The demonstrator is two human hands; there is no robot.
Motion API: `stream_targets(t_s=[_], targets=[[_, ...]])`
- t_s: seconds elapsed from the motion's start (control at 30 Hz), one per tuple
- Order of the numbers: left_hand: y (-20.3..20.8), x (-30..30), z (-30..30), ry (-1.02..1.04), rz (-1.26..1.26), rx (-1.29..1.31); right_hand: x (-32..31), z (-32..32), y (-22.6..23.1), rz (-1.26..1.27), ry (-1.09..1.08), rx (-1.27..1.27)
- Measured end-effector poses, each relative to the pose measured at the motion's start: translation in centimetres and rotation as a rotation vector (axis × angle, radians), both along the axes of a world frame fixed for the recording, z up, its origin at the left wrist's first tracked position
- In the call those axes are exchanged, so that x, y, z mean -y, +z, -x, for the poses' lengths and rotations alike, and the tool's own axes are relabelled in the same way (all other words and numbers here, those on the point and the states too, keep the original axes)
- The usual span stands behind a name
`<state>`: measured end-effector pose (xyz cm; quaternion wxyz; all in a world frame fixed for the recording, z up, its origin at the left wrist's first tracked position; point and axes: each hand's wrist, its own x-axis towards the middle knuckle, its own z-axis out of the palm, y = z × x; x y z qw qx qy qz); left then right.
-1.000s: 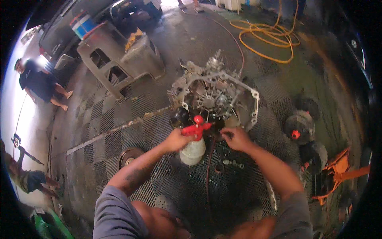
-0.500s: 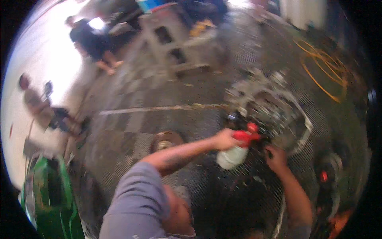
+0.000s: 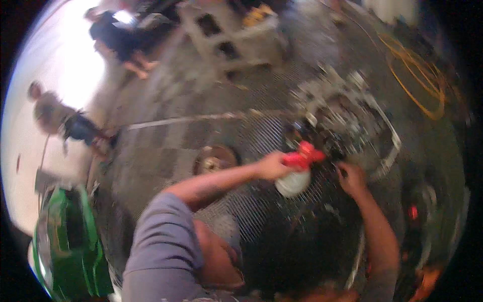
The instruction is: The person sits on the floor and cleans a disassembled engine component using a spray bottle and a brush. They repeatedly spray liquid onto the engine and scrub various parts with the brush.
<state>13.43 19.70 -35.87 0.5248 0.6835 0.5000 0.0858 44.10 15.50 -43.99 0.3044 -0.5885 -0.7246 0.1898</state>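
My left hand [image 3: 271, 167] is wrapped round the red top of a spray bottle [image 3: 293, 185] with a whitish body. The bottle's nozzle points right, toward a large grey metal casing [image 3: 381, 108] with open, dark inner parts. Just below the casing's near edge is my right hand [image 3: 353, 179], its fingers curled together by a small dark piece; blur hides what exactly they hold. Left of the bottle, beyond my left forearm, a round brownish disc with a pale centre [image 3: 217, 159] lies on the dark textured mat.
A coiled yellow hose [image 3: 421, 80] lies at the far right. A grey block-like stand with holes [image 3: 244, 45] stands at the back. Two people [image 3: 113, 40] are at the upper left. A green machine [image 3: 80, 251] sits at the lower left; a red-lit item [image 3: 413, 212] is at right.
The view has shifted, so most things sit a little differently in the picture. My left hand still grips the spray bottle, and my right hand stays by the casing's near edge.
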Motion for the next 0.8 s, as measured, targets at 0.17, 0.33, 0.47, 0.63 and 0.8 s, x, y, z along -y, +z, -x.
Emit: stream_targets(t_s=[0.17, 0.33, 0.47, 0.63, 0.8], targets=[[-0.2, 0.1, 1.6, 0.033, 0.124, 0.031, 1.9, -2.0, 2.7, 0.179, 0.018, 0.278], [-0.3, -1.7, 0.4, 0.009, 0.194, 0.113, 1.6, -3.5, 6.9, 0.061, -0.160, 0.477], [-0.2, -1.4, 0.0, 0.010, 0.164, 0.032, 1.8, -1.6, 6.2, 0.071, -0.226, 0.706], [0.3, -1.2, -0.2, -0.011, 0.148, 0.073, 1.0, -1.3, 5.1, 0.128, -0.153, 0.575], [0.4, -1.3, 0.3, -0.020, 0.133, 0.062, 0.3, -1.7, 5.1, 0.276, -0.111, 0.476]])
